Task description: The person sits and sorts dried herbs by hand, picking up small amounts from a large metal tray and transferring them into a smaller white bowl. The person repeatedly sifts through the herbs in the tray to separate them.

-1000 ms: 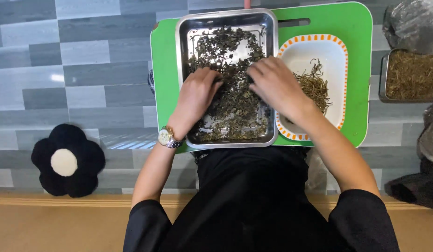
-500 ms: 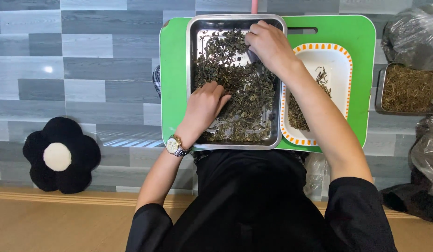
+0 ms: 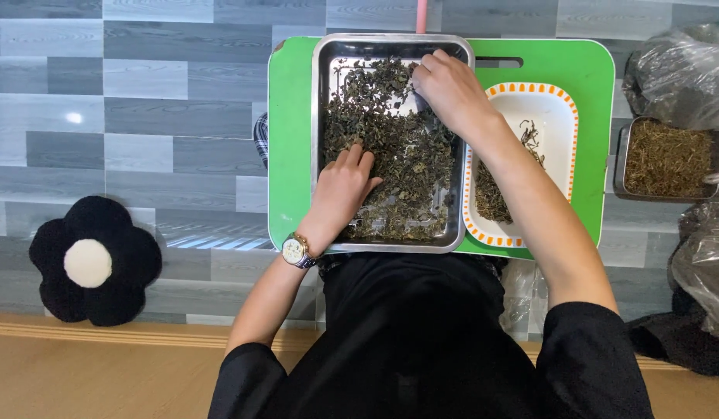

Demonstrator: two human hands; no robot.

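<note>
A steel tray point(image 3: 322, 93) full of dark dried leaves point(image 3: 394, 155) lies on a green board point(image 3: 290, 140). My left hand point(image 3: 344, 190) rests flat on the leaves near the tray's front left, fingers apart, with a wristwatch point(image 3: 297, 250) on that wrist. My right hand point(image 3: 449, 89) is at the tray's far right corner, fingers curled down into the leaves; whether it pinches any is hidden. To the right, also on the board, lies a white dish with an orange rim point(image 3: 557, 116) holding a small heap of thin stems point(image 3: 493, 194).
A second metal tray of straw-coloured stems point(image 3: 666, 159) sits at the right edge between clear plastic bags point(image 3: 677, 70). A black flower-shaped cushion point(image 3: 92, 260) lies on the grey plank floor at left. A pink rod point(image 3: 421, 15) shows behind the tray.
My right hand has moved from the tray's middle to its far right corner. My left hand has slid toward the front left of the leaves. The camera view has shifted slightly.
</note>
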